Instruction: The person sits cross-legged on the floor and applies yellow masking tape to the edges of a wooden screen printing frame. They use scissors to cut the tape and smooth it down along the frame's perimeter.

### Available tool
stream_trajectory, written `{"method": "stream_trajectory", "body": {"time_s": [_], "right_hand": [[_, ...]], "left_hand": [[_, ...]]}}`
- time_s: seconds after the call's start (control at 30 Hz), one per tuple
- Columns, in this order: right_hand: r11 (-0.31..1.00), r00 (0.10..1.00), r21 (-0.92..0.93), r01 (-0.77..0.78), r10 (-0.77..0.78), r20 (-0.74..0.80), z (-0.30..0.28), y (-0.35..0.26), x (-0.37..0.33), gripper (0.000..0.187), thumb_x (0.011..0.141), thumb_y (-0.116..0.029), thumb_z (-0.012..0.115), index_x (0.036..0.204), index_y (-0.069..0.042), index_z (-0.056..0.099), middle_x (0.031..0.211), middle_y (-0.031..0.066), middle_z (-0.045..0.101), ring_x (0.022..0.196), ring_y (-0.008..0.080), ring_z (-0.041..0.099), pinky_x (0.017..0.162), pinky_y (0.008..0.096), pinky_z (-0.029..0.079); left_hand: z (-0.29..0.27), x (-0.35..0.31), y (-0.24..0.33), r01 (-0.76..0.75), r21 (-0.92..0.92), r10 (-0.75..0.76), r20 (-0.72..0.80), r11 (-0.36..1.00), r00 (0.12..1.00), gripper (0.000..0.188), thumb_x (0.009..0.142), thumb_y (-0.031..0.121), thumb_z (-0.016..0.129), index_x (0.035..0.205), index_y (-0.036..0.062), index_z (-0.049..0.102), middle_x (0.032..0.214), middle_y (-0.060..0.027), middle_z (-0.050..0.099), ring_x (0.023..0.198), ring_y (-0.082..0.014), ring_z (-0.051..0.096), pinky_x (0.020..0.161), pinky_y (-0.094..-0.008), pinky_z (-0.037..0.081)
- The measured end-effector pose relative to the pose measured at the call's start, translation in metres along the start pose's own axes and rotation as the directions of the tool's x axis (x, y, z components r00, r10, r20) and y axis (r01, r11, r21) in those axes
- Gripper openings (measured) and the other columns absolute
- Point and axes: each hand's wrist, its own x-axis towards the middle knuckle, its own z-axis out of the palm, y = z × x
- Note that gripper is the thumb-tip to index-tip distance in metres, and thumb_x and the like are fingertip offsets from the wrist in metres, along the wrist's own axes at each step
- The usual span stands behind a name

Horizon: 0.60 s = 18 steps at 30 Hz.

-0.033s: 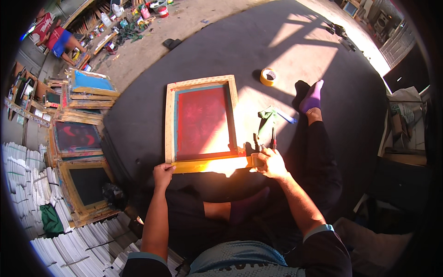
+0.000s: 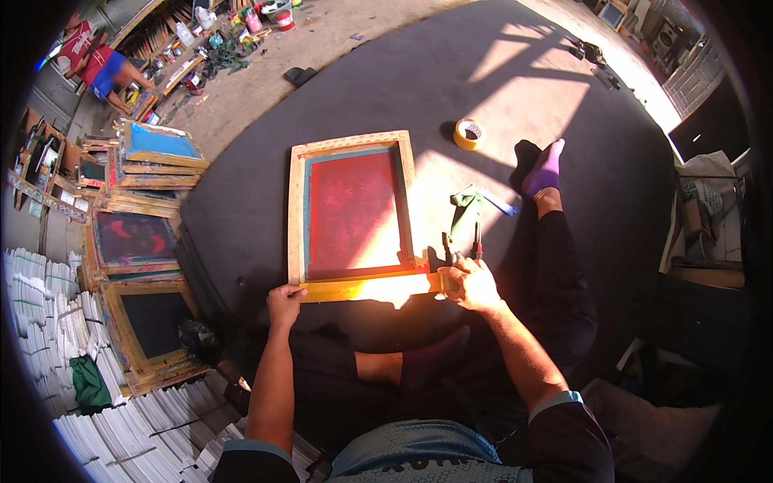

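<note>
A wooden screen-printing frame (image 2: 295,217) with red mesh lies flat on the dark mat before me. Along its near side stretches a strip of yellow tape (image 2: 338,290), held taut between my hands. My left hand (image 2: 285,306) pinches the tape's left end at the frame's near left corner. Closed at the strip's other end is my right hand (image 2: 473,286), by the near right corner; it seems to hold the tape roll, largely hidden by the fingers. Just beyond that hand lie a red-handled tool (image 2: 478,241) and a green cloth (image 2: 465,207).
A second yellow tape roll (image 2: 468,134) rests farther off on the mat (image 2: 370,88). My socked foot (image 2: 544,171) is to the right. Stacked printing frames (image 2: 165,145) and bundled paper (image 2: 121,435) line the left side. A person (image 2: 93,60) is at the far left.
</note>
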Motion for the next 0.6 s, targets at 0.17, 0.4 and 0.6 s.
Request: {"method": "stream_trajectory", "body": {"time_s": [0.17, 0.4, 0.6], "right_hand": [[0.995, 1.0, -0.094, 0.023, -0.024, -0.01, 0.003, -0.002, 0.009, 0.062, 0.073, -0.051, 0.088, 0.124, -0.019, 0.074, 0.101, 0.004, 0.063, 0.102, 0.0242, 0.062, 0.093, 0.0411, 0.044], [0.962, 0.998, -0.264, 0.064, -0.06, 0.023, 0.022, -0.005, 0.021, 0.058, 0.073, -0.048, 0.088, 0.12, -0.017, 0.072, 0.102, 0.0043, 0.065, 0.105, 0.0248, 0.063, 0.091, 0.0419, 0.045], [0.942, 0.997, -0.331, 0.06, -0.038, 0.072, 0.031, -0.014, 0.026, 0.05, 0.073, -0.043, 0.089, 0.11, -0.015, 0.07, 0.102, 0.0042, 0.065, 0.105, 0.0247, 0.063, 0.092, 0.0427, 0.046]], "left_hand": [[0.004, -0.006, 0.021, -0.077, 0.169, 0.085, -0.044, 0.983, 0.995, 0.02, 0.084, 0.008, 0.086, 0.099, -0.0034, 0.079, 0.087, -0.018, 0.079, 0.078, -0.0239, 0.077, 0.072, -0.0351, 0.058], [0.003, -0.023, 0.057, -0.131, 0.475, 0.181, -0.06, 0.87, 0.982, 0.018, 0.086, 0.019, 0.083, 0.098, 0.0062, 0.08, 0.092, -0.0148, 0.079, 0.086, -0.0347, 0.076, 0.076, -0.0444, 0.058], [0.006, -0.024, 0.054, -0.177, 0.578, 0.26, -0.063, 0.797, 0.964, 0.016, 0.086, 0.024, 0.083, 0.093, 0.01, 0.079, 0.09, -0.0136, 0.077, 0.085, -0.0378, 0.074, 0.075, -0.0488, 0.058]]}}
